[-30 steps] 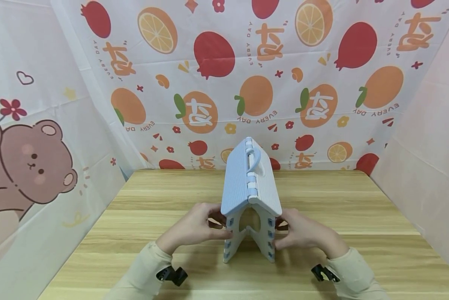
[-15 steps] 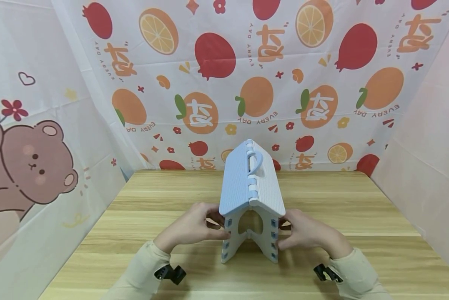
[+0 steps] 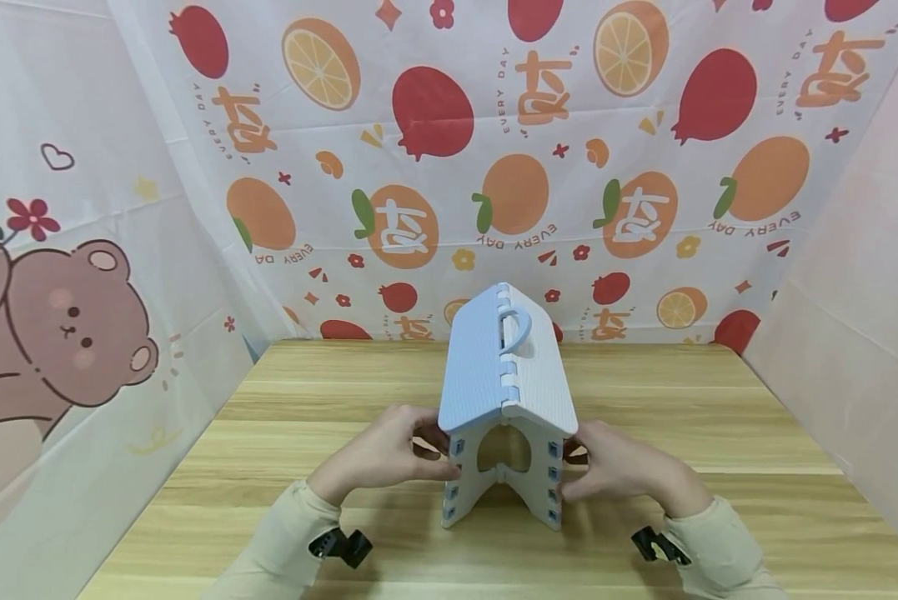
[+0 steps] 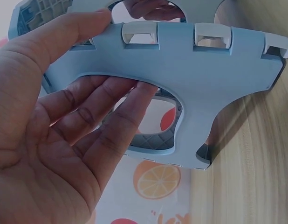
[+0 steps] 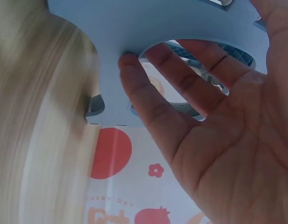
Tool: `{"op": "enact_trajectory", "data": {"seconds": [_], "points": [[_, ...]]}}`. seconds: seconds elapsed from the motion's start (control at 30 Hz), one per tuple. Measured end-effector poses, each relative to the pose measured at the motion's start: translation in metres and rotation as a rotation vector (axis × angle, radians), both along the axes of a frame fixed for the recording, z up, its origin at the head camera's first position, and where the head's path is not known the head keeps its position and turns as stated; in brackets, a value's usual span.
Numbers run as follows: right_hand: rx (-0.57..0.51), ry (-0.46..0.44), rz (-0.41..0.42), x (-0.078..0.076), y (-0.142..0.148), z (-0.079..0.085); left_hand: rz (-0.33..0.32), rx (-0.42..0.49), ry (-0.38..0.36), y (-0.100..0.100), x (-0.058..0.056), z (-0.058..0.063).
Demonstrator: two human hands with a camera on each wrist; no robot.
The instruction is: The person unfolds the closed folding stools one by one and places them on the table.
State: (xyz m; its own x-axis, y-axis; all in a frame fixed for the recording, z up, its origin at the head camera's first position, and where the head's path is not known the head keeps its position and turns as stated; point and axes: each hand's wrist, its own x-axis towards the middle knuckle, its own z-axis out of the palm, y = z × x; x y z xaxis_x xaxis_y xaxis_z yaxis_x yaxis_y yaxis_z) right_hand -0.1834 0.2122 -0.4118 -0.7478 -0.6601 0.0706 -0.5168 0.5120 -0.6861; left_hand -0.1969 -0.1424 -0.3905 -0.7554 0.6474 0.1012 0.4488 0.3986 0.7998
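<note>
A toy house (image 3: 479, 371) of light blue and white plastic stands on the wooden table, its hinged roof halves meeting at a ridge with a loop handle (image 3: 519, 332). Two side walls with slotted front edges spread apart below the roof and meet at a hinge behind. My left hand (image 3: 390, 454) grips the left wall (image 4: 181, 58), thumb at its slotted front edge and fingers curled in at the oval window. On the opposite side, my right hand (image 3: 619, 468) holds the right wall (image 5: 111, 37), with fingertips at and through its window opening and the thumb near the front edge.
The wood-grain table (image 3: 328, 375) extends around the house on all sides. Behind it hangs a fruit-print cloth (image 3: 456, 208), and a bear-print cloth (image 3: 66, 333) covers the left side. Pale cloth (image 3: 854, 317) hangs on the right.
The right wall and right roof half have swung outward to the right with my right hand, so the house stands wider. My left hand has shifted slightly left, then stayed nearly still.
</note>
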Motion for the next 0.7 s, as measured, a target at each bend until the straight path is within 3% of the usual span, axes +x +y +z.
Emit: {"op": "enact_trajectory", "data": {"seconds": [0.7], "points": [[0.023, -0.049, -0.005, 0.0025, 0.0014, 0.0028, -0.022, -0.026, 0.018, 0.0020, 0.0017, 0.0019]]}}
